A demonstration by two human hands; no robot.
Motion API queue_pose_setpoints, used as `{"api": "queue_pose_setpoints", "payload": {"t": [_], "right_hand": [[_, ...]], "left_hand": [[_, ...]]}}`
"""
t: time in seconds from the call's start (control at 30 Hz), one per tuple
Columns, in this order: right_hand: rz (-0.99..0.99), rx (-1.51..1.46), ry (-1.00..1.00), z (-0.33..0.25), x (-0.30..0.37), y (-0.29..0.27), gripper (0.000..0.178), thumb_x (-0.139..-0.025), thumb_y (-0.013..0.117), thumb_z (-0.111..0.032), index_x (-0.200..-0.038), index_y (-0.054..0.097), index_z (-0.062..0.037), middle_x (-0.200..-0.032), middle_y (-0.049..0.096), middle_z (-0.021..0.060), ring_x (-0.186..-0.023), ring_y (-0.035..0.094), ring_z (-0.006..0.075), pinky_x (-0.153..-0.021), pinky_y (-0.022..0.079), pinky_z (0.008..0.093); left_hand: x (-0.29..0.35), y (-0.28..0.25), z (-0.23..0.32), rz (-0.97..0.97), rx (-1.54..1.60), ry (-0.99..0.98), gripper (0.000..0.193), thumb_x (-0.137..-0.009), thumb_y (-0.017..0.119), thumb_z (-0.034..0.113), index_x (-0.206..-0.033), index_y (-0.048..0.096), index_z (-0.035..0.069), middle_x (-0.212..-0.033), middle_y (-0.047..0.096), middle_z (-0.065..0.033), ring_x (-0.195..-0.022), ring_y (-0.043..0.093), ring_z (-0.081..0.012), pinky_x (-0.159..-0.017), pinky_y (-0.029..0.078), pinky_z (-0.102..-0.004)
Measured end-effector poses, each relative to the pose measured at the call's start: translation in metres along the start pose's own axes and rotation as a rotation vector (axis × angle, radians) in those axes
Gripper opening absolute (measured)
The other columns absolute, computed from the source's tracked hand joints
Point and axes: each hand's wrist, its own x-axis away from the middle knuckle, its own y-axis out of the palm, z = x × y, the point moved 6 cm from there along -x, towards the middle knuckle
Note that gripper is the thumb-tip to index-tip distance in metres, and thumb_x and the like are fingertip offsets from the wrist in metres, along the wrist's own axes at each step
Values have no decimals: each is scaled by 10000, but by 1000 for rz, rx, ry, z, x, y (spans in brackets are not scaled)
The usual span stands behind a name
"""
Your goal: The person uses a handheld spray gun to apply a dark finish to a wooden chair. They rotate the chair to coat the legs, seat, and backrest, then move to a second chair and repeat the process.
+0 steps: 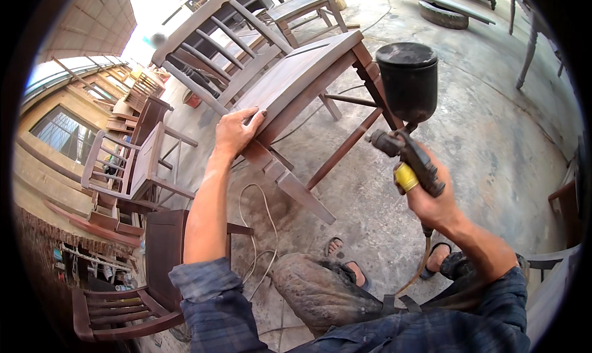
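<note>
My left hand grips the near corner of a wooden chair's seat, its thumb and fingers closed over the edge. The chair is greyish on its seat and slatted back, redder on the legs and rails, and tilts in my hold. In my right hand is a spray gun with a black paint cup on top and a yellow part near my fingers. Its nozzle faces left, apart from the chair's legs. A brownish hose hangs from the gun's handle.
Left of me stand a dark brown chair and a lighter slatted chair. A pale cord loops on the concrete floor near my sandalled feet. Behind are another grey chair and a tyre under a board.
</note>
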Motion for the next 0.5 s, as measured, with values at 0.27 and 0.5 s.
{"api": "queue_pose_setpoints", "payload": {"t": [0.27,0.5], "right_hand": [[34,47,-19,1,2,5,495,-945,661,-44,-1420,536,16,-852,616,30,-734,576,77,-643,465,251],[-193,89,-120,-10,23,42,522,-946,648,-52,-1444,517,37,-1069,709,151,-883,654,121,-771,526,285]], "left_hand": [[1,-7,9,-14,-11,-16,393,-951,710,413,-1130,782,72,-1086,762,-184,-1031,747,-320,-906,557,-364],[0,-1,2,-20,-6,-17,391,-956,700,407,-1130,780,66,-1090,760,-189,-1038,746,-321,-906,554,-363]]}}
